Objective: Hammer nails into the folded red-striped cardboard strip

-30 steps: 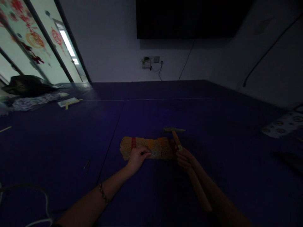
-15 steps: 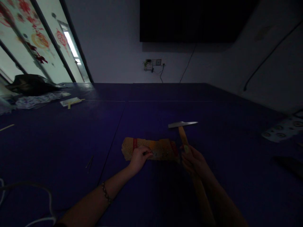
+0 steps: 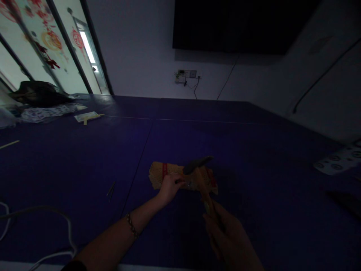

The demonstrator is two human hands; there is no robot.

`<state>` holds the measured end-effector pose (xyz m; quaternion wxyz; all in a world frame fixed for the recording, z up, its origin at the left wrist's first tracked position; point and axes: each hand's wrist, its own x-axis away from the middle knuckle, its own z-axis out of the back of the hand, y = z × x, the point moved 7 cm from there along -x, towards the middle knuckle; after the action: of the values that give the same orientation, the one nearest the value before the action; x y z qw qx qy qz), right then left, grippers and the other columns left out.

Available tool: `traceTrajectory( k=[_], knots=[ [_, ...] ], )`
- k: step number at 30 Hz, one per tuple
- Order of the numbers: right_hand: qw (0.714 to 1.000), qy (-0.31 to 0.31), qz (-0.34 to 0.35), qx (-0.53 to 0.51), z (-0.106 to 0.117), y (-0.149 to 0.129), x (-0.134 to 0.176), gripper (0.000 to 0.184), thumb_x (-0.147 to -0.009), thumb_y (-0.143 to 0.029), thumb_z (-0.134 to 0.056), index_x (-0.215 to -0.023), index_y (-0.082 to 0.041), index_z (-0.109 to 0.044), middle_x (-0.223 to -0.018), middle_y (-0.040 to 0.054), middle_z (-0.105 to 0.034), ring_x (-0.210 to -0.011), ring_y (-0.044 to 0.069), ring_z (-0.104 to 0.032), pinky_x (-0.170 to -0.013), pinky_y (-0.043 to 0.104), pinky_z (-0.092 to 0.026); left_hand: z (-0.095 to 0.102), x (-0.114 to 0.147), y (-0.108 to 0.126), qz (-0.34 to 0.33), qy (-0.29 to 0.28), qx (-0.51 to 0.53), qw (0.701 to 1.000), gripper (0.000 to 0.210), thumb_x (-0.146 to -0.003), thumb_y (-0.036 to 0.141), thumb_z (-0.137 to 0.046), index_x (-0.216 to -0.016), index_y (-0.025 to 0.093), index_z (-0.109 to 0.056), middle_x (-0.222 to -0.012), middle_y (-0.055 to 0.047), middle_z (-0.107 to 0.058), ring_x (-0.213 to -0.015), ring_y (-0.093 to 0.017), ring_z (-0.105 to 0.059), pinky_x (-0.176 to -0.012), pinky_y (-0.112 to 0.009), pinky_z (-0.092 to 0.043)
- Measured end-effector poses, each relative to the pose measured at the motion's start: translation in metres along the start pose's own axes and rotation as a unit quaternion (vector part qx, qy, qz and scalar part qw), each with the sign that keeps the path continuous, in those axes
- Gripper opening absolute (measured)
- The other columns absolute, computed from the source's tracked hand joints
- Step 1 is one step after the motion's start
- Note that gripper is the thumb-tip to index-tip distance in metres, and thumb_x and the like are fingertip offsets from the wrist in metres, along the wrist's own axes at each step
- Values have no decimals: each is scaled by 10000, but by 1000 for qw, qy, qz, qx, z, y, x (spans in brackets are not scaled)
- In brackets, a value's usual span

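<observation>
Wooden hammer handle point(image 3: 202, 183), right hand point(image 3: 225, 230) clenched

You are in a dim room, a home or small workroom, you cannot tell which: a large dark screen point(image 3: 237, 26) hangs above wall sockets point(image 3: 193, 74), red decorations point(image 3: 77, 38) adorn glass panels point(image 3: 66, 22), and a broad purple counter point(image 3: 248, 139) stretches before you.

Hammer head point(image 3: 196, 163): dark metal, dull in this light.
Hammer handle point(image 3: 202, 184): wood by its look, smooth and matt.
Speckled slab point(image 3: 173, 169): rough-looking, ragged-edged — I can't tell its material from here.
Tabletop point(image 3: 175, 139): smooth, mostly matt — a soft sheen at its far left.
Bag point(image 3: 42, 94): thin plastic, it seems, crinkled and faintly glossy.
Wall point(image 3: 135, 49): flat matt paint, to my eye.
Cable point(image 3: 69, 227): smooth plastic sheath.
</observation>
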<state>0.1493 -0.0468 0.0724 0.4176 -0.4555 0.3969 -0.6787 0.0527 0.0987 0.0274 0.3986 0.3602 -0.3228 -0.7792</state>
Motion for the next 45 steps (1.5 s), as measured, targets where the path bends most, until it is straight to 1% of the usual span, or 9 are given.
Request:
traceTrajectory(
  k=[4, 11, 14, 21, 25, 30, 36, 41, 45],
  knots=[
    [998, 46, 6, -31, 4, -5, 9, 374, -699, -388, -509, -1003, -172, -530, -455, -92, -372, -348, 61, -335, -322, 162, -285, 0, -1, -3, 9, 10, 22, 1000, 28, -684, 170, -652, -660, 155, -656, -725, -26, -656, -743, -166, -602, -688, -254, -456],
    [999, 32, -24, -35, 2, 0, 9, 400, -692, -398, -516, -1025, -176, -515, -433, -105, -336, -318, 70, -327, -303, 172, -278, 0, 1, 1, -2, 5, 26, 1000, 70, -691, 179, -651, -633, 141, -643, -700, -35, -641, -720, -168, -593, -669, -254, -455],
    [999, 39, 2, -9, 3, 0, 6, 362, -704, -372, -508, -1001, -168, -541, -460, -89, -358, -352, 70, -336, -326, 173, -281, 1, 1, 3, -12, 7, 18, 1000, 74, -694, 176, -649, -629, 142, -640, -700, -37, -639, -716, -167, -589, -658, -253, -453],
    [998, 3, 55, 40, 1, 7, -1, 392, -728, -350, -492, -1062, -152, -549, -485, -68, -409, -373, 77, -352, -340, 180, -300, -1, 0, 0, -9, 2, 10, 1000, 69, -653, 122, -679, -604, 130, -631, -671, -20, -624, -679, -150, -574, -637, -237, -437],
    [998, 3, 55, 38, 1, 15, -4, 413, -746, -364, -471, -1092, -150, -541, -451, -78, -383, -338, 75, -329, -322, 180, -295, -2, 0, -1, -3, 0, 11, 1000, 81, -642, 125, -689, -591, 124, -626, -662, -18, -617, -661, -144, -568, -623, -232, -433],
    [995, 24, 73, 64, 3, 13, -3, 416, -742, -370, -478, -1084, -151, -568, -519, -19, -514, -378, 96, -421, -314, 179, -294, -1, 1, -4, 3, 14, 13, 1000, 80, -645, 159, -691, -605, 129, -628, -695, -28, -625, -671, -150, -570, -619, -235, -437],
    [982, 64, 117, 136, 7, 8, 3, 438, -746, -362, -468, -1102, -135, -585, -616, 59, -648, -522, 184, -592, -443, 242, -447, -1, -1, -1, -8, 0, 4, 1000, 84, -650, 145, -680, -592, 140, -621, -657, -13, -616, -654, -147, -560, -621, -236, -428],
    [969, 84, 152, 177, 6, 8, 1, 414, -733, -314, -457, -1054, -106, -617, -641, 83, -686, -476, 191, -593, -457, 272, -463, 0, -1, 0, -4, -1, 5, 1000, 128, -660, 170, -670, -564, 131, -594, -619, -6, -590, -637, -145, -547, -593, -228, -413],
    [970, 94, 151, 165, 5, 6, 4, 461, -752, -352, -452, -1101, -82, -586, -526, 65, -661, -396, 179, -568, -407, 257, -434, -1, -1, 2, -16, -5, 6, 1000, 107, -658, 150, -670, -573, 139, -605, -631, -5, -593, -667, -149, -553, -626, -236, -415]
  ],
)
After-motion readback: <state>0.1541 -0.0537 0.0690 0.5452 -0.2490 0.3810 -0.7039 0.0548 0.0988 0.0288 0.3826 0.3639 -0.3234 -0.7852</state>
